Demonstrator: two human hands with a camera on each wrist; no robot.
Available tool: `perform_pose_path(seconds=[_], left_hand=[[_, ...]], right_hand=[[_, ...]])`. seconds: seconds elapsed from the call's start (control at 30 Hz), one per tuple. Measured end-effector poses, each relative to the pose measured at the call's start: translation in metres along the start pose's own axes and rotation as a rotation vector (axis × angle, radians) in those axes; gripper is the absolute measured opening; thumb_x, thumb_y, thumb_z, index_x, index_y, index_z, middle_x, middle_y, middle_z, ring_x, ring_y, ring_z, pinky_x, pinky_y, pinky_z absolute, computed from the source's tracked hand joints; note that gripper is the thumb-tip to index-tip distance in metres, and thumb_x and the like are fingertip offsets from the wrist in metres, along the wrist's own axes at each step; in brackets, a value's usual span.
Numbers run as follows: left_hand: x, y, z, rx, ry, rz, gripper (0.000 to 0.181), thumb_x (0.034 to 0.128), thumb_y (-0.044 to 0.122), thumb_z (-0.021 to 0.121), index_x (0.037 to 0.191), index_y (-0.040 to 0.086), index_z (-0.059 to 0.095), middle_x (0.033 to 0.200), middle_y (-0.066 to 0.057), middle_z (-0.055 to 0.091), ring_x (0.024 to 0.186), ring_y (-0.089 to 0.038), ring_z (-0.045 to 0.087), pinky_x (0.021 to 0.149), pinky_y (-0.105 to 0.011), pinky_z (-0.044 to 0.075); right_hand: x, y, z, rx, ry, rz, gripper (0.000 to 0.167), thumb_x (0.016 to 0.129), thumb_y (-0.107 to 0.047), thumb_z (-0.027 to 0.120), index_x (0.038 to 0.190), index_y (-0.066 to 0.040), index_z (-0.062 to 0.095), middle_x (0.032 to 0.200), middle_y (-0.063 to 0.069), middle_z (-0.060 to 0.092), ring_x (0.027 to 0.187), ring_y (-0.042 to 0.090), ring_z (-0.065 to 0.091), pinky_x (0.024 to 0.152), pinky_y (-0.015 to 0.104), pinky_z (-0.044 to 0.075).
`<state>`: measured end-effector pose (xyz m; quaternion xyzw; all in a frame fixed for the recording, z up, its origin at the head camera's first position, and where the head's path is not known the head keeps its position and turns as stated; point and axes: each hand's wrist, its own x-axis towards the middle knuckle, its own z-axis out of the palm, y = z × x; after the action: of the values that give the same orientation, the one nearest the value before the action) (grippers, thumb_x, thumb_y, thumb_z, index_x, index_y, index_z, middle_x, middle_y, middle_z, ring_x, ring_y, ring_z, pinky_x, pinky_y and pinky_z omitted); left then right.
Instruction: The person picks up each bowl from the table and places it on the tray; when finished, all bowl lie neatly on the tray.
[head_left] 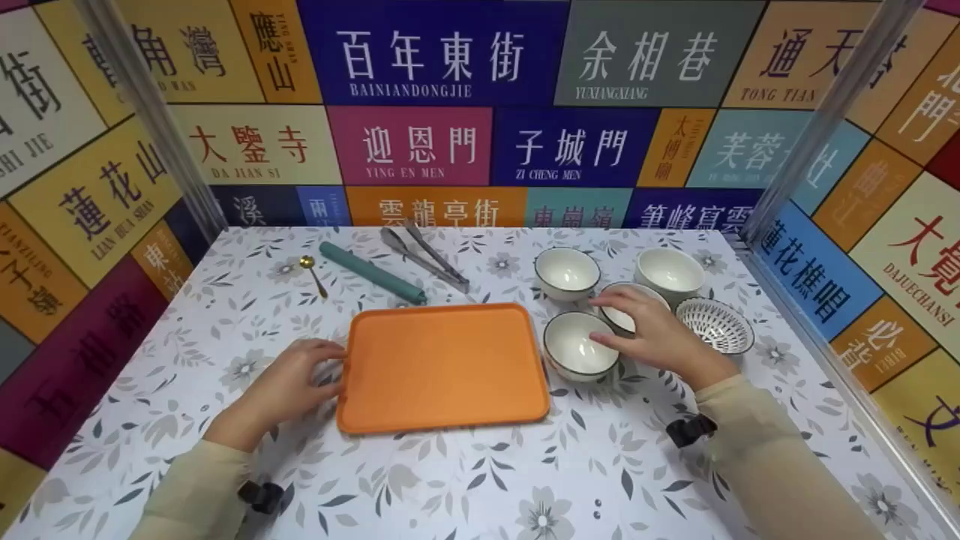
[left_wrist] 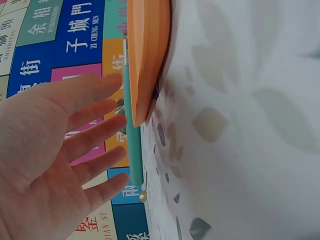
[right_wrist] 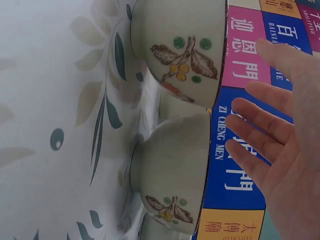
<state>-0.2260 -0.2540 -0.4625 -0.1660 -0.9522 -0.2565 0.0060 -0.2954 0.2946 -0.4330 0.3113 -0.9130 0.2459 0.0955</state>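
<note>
My left hand is at the left edge of an orange tray, fingers spread and relaxed. In the left wrist view, no grip on the tray shows. Over the bowls on the right, my right hand hovers with its fingers loosely extended and nothing held. Nearest to it are a dark-rimmed white bowl at the front and a similar bowl partly hidden behind the hand. The right wrist view shows berry-and-leaf decoration on a bowl, with the right hand above rim height.
Behind stand two more bowls, one left and one right. A patterned bowl is at the far right. Beyond the tray lie a gold spoon, a green cylindrical roll and metal tongs. Printed panels enclose the table.
</note>
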Motion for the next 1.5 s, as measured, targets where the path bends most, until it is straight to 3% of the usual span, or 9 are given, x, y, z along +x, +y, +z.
perform_pose_path(seconds=[0.23,0.47,0.8,1.07,1.27,1.5], left_hand=[[-0.012,0.001,0.001,-0.02,-0.092,-0.042,0.053,0.085,0.023,0.085,0.134,0.007,0.069,0.145,-0.014,0.058,0.139,-0.039,0.05,0.117,-0.06,0.041],[-0.019,-0.002,0.0,-0.027,-0.112,0.004,0.055,0.0827,0.026,0.087,0.132,0.008,0.07,0.148,-0.014,0.057,0.142,-0.041,0.046,0.118,-0.062,0.038],[-0.017,-0.003,-0.002,-0.014,-0.127,-0.006,0.058,0.0765,0.028,0.092,0.128,0.01,0.072,0.145,-0.007,0.06,0.142,-0.035,0.047,0.118,-0.059,0.041],[-0.014,-0.009,-0.002,0.046,-0.072,0.081,0.065,0.0665,0.039,0.097,0.122,0.013,0.075,0.138,-0.003,0.066,0.138,-0.032,0.05,0.115,-0.056,0.044],[-0.016,-0.009,-0.001,0.046,-0.079,0.044,0.068,0.0653,0.042,0.097,0.124,0.015,0.075,0.139,-0.001,0.066,0.138,-0.032,0.05,0.116,-0.058,0.042],[-0.015,-0.007,-0.002,0.071,-0.09,0.021,0.069,0.066,0.043,0.097,0.126,0.016,0.075,0.141,0.001,0.065,0.14,-0.032,0.049,0.117,-0.058,0.041]], right_hand=[[0.004,-0.006,-0.001,0.033,-0.097,-0.035,0.077,0.077,-0.051,0.088,0.14,-0.014,0.064,0.14,0.005,0.061,0.131,0.029,0.055,0.114,0.056,0.044],[0.007,-0.008,0.001,0.027,-0.189,-0.025,0.094,0.069,-0.059,0.09,0.143,-0.009,0.061,0.149,0.012,0.056,0.139,0.036,0.049,0.115,0.062,0.03],[0.012,-0.007,0.001,-0.04,-0.271,-0.013,0.108,0.058,-0.056,0.095,0.147,-0.007,0.057,0.151,0.018,0.054,0.141,0.04,0.047,0.114,0.069,0.02],[0.016,-0.007,0.005,-0.047,-0.261,-0.043,0.112,0.054,-0.057,0.095,0.146,-0.005,0.058,0.147,0.018,0.057,0.137,0.042,0.05,0.115,0.07,0.019],[0.012,-0.006,0.012,0.027,-0.215,-0.007,0.111,0.053,-0.052,0.097,0.146,-0.007,0.057,0.149,0.018,0.053,0.138,0.043,0.045,0.117,0.067,0.02],[0.008,-0.013,0.018,0.095,-0.151,0.065,0.109,0.054,-0.044,0.099,0.148,-0.012,0.056,0.152,0.013,0.048,0.14,0.041,0.041,0.115,0.07,0.032]])
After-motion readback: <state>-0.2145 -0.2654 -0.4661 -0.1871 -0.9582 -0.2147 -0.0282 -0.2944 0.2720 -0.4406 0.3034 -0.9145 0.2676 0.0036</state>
